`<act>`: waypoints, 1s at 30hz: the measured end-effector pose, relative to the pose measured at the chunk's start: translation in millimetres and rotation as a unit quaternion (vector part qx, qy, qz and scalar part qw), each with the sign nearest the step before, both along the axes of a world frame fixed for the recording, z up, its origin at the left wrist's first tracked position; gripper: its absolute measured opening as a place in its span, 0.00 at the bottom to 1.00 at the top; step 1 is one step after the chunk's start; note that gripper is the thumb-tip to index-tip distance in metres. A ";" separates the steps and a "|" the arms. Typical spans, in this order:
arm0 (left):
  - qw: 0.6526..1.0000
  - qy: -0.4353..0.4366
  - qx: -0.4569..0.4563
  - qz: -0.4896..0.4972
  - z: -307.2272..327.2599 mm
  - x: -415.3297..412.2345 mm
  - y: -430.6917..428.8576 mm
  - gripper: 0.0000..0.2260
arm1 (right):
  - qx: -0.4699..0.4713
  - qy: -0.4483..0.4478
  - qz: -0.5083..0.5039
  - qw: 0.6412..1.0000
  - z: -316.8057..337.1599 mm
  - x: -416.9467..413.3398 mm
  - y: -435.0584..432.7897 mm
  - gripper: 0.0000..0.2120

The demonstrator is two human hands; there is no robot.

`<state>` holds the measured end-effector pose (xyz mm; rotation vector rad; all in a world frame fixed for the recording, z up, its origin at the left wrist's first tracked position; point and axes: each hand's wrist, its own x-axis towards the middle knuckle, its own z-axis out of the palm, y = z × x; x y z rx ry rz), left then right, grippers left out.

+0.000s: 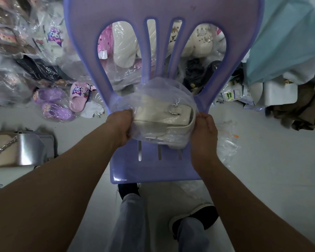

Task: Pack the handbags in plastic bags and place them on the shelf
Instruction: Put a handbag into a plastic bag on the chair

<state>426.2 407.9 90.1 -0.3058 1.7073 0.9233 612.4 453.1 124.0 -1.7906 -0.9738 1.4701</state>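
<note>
Both hands (121,124) (205,131) (fingers curled) round handbag (162,114)

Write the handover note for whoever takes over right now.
Hands: the left hand grips the plastic bag on its left side, the right hand on its right.
The white handbag sits inside the plastic bag, over the chair seat.
Done: this handbag is nearly bagged.
Left: close it and shelve it (no shelf in view); the silver handbag on the floor at left looks unbagged.
</note>
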 end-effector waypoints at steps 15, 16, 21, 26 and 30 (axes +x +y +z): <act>0.976 -0.125 0.174 -0.047 7.6 17.5 -38.6 0.19 | -0.080 0.039 -0.015 0.996 -3.3 10.5 15.5 0.06; 0.971 -0.131 0.195 -0.040 8.4 18.1 -37.8 0.22 | -0.100 0.053 -0.013 0.993 -2.3 12.6 19.3 0.05; 0.971 -0.089 0.190 -0.112 5.2 29.2 -50.7 0.31 | -0.142 0.090 0.007 0.986 -2.0 15.3 26.5 0.06; 0.962 0.037 0.193 -0.188 -7.6 28.5 -61.7 0.14 | -0.066 0.037 0.035 0.996 -9.0 7.9 18.9 0.09; 0.964 -0.081 0.230 -0.110 -3.5 34.6 -49.6 0.20 | -0.069 0.034 -0.013 0.997 -10.7 7.3 18.2 0.09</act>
